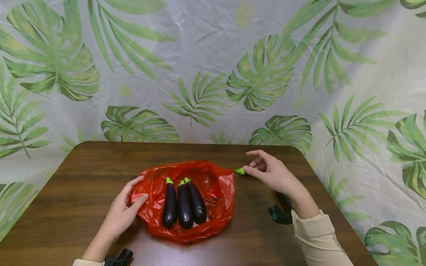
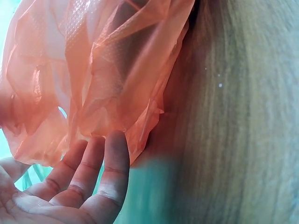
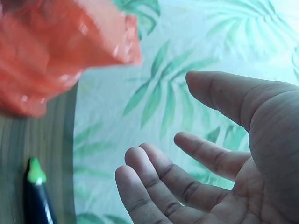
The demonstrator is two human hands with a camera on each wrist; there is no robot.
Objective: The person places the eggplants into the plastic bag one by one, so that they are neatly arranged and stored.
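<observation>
Plainly, our right hand (image 1: 271,173) is the nearer one to the loose eggplant (image 3: 41,205), which lies on the table (image 1: 86,210) below it. From the head view, the green end (image 1: 239,171) shows just past our right thumb, on the side toward the red bag (image 1: 223,218), and the hand hides most of the rest. So we judge that the long axis runs from beneath our palm toward the bag, green end nearest to it; how far back the dark end reaches under our wrist, we cannot tell. The right wrist view shows us the gap: the eggplant is apart from our fingers, the thumb stands well away from them, and the hand is spread and has hold of nothing.

To the left of that hand sits the bag, its mouth spread upward. Inside it, between our two hands, three more eggplants (image 1: 184,208) lie side by side, green ends away from us, so the loose one seems to slant across their line.

Our left hand (image 1: 121,212) is on the other side of the bag, well apart from the loose eggplant. Its fingers reach out loosely, their tips touching the thin plastic from outside, with the thumb apart from them at the rim; we see no firm grip there.
</observation>
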